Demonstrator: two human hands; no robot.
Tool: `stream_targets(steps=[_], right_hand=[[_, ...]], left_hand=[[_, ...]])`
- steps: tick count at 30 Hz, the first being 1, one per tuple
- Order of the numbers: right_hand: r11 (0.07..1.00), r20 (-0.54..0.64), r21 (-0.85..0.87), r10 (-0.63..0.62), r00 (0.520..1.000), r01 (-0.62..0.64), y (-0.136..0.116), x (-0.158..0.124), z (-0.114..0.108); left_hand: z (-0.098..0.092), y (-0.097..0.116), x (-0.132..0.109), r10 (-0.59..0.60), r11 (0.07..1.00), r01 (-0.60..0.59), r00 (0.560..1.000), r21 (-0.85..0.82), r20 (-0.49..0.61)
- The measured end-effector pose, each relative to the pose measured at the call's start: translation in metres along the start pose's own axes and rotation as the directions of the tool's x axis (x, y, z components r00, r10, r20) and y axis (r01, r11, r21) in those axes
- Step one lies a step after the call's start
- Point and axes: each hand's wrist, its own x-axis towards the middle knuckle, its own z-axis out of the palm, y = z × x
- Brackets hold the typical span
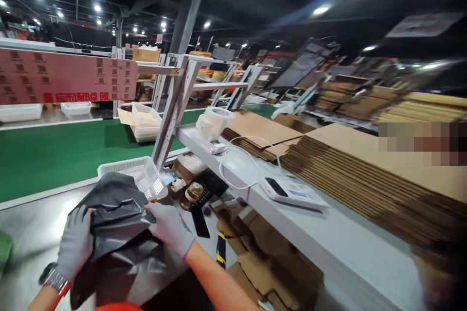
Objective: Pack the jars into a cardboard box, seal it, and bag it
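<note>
A crumpled black plastic bag [118, 226] hangs between my two gloved hands, above a shiny metal table. My left hand [76, 240], in a light grey glove with a watch at the wrist, grips the bag's left edge. On the other side, my right hand [170, 226] pinches the bag's upper right edge between thumb and fingers. Just behind the bag stands a white plastic basket [148, 177], partly covered by it. Whether anything is inside the bag cannot be seen.
A green conveyor belt [54, 155] runs behind the table, carrying white baskets [142, 129]. To the right, a white shelf [314, 233] bears tape rolls [211, 124], a white device [292, 193] with a cable, and stacked flat cardboard [339, 180]. A brown jar [192, 194] stands below the shelf.
</note>
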Motion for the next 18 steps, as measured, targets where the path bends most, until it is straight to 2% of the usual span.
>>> stream_targets(steps=[2,4,7,9,11,12,14,18], right_hand=[[0.998,0.025,0.027,0.058,0.998,-0.058,0.015,-0.004,0.009],[0.99,0.029,0.088,0.108,0.994,-0.11,0.023,-0.004,0.019],[0.983,-0.025,0.162,0.095,0.995,-0.089,0.02,0.007,0.029],[0.988,-0.072,0.152,0.026,0.997,-0.015,0.013,0.019,0.027],[0.993,-0.113,0.097,-0.051,0.992,0.062,0.011,0.028,0.02],[0.994,-0.128,0.059,-0.081,0.988,0.089,0.013,0.031,0.015],[0.993,-0.138,-0.024,-0.114,0.984,0.112,0.022,0.033,0.005],[0.985,-0.021,-0.166,-0.056,0.998,0.051,0.042,0.034,-0.006]], left_hand=[[0.014,-0.021,-0.003,-0.029,0.987,0.03,1.0,-0.156,0.012],[0.026,-0.023,-0.009,-0.01,0.966,0.011,1.0,-0.257,0.006],[0.029,0.011,-0.008,0.11,0.981,-0.111,0.994,-0.159,-0.021],[0.022,0.042,0.009,0.171,0.984,-0.174,0.984,-0.042,-0.051],[0.016,0.058,0.034,0.197,0.98,-0.196,0.979,0.016,-0.059],[0.013,0.058,0.047,0.194,0.981,-0.192,0.979,0.028,-0.056],[0.009,0.045,0.066,0.147,0.989,-0.146,0.988,0.029,-0.046],[-0.001,0.004,0.075,-0.054,0.999,0.054,0.997,0.008,0.053]])
